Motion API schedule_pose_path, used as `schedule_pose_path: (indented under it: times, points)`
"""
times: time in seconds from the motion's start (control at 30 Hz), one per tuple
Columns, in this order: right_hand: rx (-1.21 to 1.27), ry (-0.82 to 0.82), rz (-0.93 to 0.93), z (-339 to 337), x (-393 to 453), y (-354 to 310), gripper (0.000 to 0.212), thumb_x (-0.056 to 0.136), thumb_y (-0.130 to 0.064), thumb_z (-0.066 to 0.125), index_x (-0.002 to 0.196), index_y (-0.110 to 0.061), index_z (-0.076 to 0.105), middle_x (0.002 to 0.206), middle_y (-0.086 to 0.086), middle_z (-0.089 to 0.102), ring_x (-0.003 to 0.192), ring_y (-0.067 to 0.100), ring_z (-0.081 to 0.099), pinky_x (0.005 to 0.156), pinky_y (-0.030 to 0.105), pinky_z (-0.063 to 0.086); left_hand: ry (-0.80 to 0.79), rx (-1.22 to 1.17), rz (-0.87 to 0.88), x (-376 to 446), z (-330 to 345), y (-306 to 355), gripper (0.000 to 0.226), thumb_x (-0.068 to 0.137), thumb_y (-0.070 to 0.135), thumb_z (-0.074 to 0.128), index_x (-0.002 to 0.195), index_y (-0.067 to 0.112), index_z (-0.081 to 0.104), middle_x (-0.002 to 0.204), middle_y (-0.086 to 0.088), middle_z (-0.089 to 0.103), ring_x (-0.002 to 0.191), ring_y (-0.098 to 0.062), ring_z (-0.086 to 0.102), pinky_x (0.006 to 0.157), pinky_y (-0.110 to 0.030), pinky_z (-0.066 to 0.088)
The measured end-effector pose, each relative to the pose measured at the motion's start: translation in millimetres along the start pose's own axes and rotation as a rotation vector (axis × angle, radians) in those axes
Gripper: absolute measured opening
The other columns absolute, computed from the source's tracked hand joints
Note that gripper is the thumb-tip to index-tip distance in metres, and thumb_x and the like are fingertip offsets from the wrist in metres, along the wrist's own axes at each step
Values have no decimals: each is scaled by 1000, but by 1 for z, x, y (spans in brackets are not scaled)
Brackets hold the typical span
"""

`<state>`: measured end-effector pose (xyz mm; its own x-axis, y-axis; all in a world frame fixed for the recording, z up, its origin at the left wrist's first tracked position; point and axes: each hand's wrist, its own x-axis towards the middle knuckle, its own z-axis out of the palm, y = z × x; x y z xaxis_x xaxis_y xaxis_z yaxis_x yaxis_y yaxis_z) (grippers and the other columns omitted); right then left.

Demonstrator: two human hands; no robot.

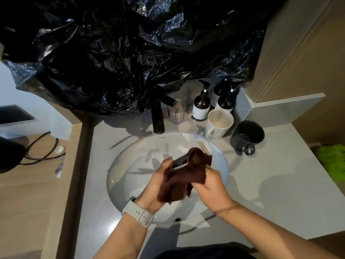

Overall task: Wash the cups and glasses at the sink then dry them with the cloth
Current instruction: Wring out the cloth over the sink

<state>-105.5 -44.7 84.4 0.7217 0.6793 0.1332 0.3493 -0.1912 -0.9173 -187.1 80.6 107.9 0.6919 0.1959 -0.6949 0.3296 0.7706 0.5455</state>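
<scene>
A dark cup (179, 160), over the sink (223, 161), is gripped by the left hand (158, 184); the brown cloth (183, 176) is bunched in the right hand's (211, 186) grip. Drying seems underway. White mug (218, 123), black mug (247, 136) and glass (176, 111) wait on the bench (270, 184) at one o'clock; setting down comes next

Grey counter (280, 180): white mug (218, 124), black mug (246, 137), glass (176, 112), bottles (201, 105).

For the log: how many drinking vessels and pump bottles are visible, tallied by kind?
Mugs on the counter: 2, white mug and black mug
Clear glasses on the counter: 1, glass beside the tap
Glasses in hand: 1, glass being dried in the brown cloth
Pump bottles: 3, dark
Total: 7
</scene>
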Motion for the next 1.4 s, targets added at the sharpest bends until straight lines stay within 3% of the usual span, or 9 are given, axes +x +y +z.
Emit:
schedule_pose_path:
  times: [0.1,0.2,0.33,0.43,0.53,0.6,0.83,1.07,1.4]
  points:
    - [212,176,273,5,7,-7,20,84,-28,55,72,-16,66,63,-3,66,67,7,62,68,28,53,216,194,243,4,4,-3,29,104,31,41,110,7,55,93,-8,64,66,-13,65,47,-20,50]
    - [335,272,407,-15,13,-13,23,95,-14,55,87,-25,74,80,3,72,76,16,67,67,36,57,334,323,376,1,0,-6,23,104,35,39,101,15,51,86,-7,67,59,-18,61,50,-25,47]
    - [61,60,483,-59,16,-12,29,93,-10,56,91,-35,72,88,-6,74,89,15,70,79,29,55,281,141,326,-8,-5,-7,36,101,47,39,109,16,56,75,-3,73,57,-20,54,66,-36,45]
    - [110,-42,533,-68,12,-25,25,90,-4,57,91,-27,67,83,-7,70,84,10,66,70,13,47,217,53,274,-14,3,-12,37,102,44,39,101,17,64,73,-5,72,66,-24,52,63,-34,43]
    - [283,-167,588,-66,6,-39,15,94,-22,55,100,-27,67,90,5,73,83,16,66,74,35,52,134,89,297,-19,12,-21,40,102,45,38,102,17,66,82,-7,73,77,-28,56,62,-33,46]
    - [309,-206,602,-66,5,-41,12,91,-34,59,98,-30,68,89,3,74,79,20,69,69,38,55,96,87,300,-20,15,-23,41,101,45,37,102,16,65,84,-8,71,77,-24,59,61,-31,47]
    - [21,-92,481,-77,8,-17,13,87,-22,70,86,-9,69,86,7,73,84,20,70,80,31,53,-64,134,236,-13,37,-22,45,95,50,42,101,11,63,83,-17,63,63,-27,50,56,-32,38]
    - [-607,94,350,-141,-7,12,11,89,-27,64,88,-16,65,75,0,64,69,21,60,62,25,41,180,349,213,23,58,-31,28,105,28,39,118,9,54,103,-12,64,75,-23,68,69,-28,51]
    - [-750,96,668,-197,-19,81,25,93,-30,58,93,-6,61,89,15,68,84,36,64,65,31,46,221,720,212,38,69,-60,14,96,13,54,107,18,61,105,-4,69,96,-20,68,84,-30,49]
